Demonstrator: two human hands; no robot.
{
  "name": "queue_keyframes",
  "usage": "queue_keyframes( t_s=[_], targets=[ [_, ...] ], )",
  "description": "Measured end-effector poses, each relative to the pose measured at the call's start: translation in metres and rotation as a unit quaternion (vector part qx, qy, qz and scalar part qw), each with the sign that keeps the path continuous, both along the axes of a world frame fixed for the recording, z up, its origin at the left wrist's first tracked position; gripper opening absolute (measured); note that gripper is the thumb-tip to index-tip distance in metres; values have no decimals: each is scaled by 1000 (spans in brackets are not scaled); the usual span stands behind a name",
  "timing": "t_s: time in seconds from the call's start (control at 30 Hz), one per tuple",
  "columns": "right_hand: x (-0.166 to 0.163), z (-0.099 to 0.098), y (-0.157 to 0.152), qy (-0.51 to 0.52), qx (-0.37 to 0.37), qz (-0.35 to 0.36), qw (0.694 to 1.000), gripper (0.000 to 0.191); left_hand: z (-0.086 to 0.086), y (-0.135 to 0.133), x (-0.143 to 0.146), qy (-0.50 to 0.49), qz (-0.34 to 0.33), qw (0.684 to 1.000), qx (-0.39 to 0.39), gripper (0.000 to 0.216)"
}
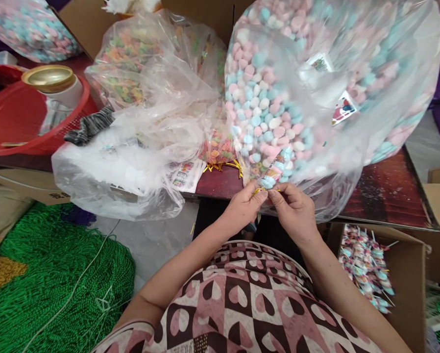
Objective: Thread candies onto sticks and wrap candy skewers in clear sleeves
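Observation:
My left hand [244, 206] and my right hand [293, 208] meet at the table's front edge, both pinched on a small clear candy packet [277, 169] filled with pink, blue and white sweets. A thin gold twist tie [258, 190] shows between the fingertips at the packet's neck. The packet stands upright against a very large clear bag [315, 83] of the same pastel sweets. More gold twist ties [222, 166] lie on the dark red table [385, 191] just left of my hands.
Crumpled clear bags [139, 137] with orange-green sweets fill the left of the table. A red basket [17, 117] with a gold-lidded jar [54, 83] stands far left. A cardboard box [407, 274] of wrapped sweets sits lower right; green netting [51, 274] lies lower left.

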State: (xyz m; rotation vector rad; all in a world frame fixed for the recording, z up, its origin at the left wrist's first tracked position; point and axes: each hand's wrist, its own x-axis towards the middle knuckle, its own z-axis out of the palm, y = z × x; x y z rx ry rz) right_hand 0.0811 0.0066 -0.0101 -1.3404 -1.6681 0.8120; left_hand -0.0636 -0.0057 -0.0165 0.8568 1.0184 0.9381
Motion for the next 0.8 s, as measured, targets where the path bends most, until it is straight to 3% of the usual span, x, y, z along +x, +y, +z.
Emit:
queue_keyframes(
  t_s=[0.17, 0.27, 0.33, 0.4, 0.53, 0.67, 0.8],
  targets=[
    [1, -3, 0, 0, -33, 11, 999, 24, 14, 2, 0, 151, 50, 985, 66, 4],
    [2, -3, -2, 64, -90, 22, 994, 27, 19, 2, 2, 198, 72, 974, 85, 11],
    [2, -1, -3, 157, -142, 42, 976, 29, 20, 1, 3, 153, 41, 985, 63, 9],
    [1, 2, -2, 236, -181, 64, 953, 31, 19, 1, 3, 32, -11, 999, 10, 9],
    [-1, 7, 0, 271, -206, 85, 936, 33, 19, 3, -1, -184, -62, 977, -85, 17],
    [-1, 5, 1, 250, -191, 83, 946, 31, 19, 3, -5, -247, -75, 958, -124, 23],
    [-1, 0, 1, 230, -173, 79, 954, 26, 19, 3, -4, -239, -50, 961, -129, 27]
  ],
)
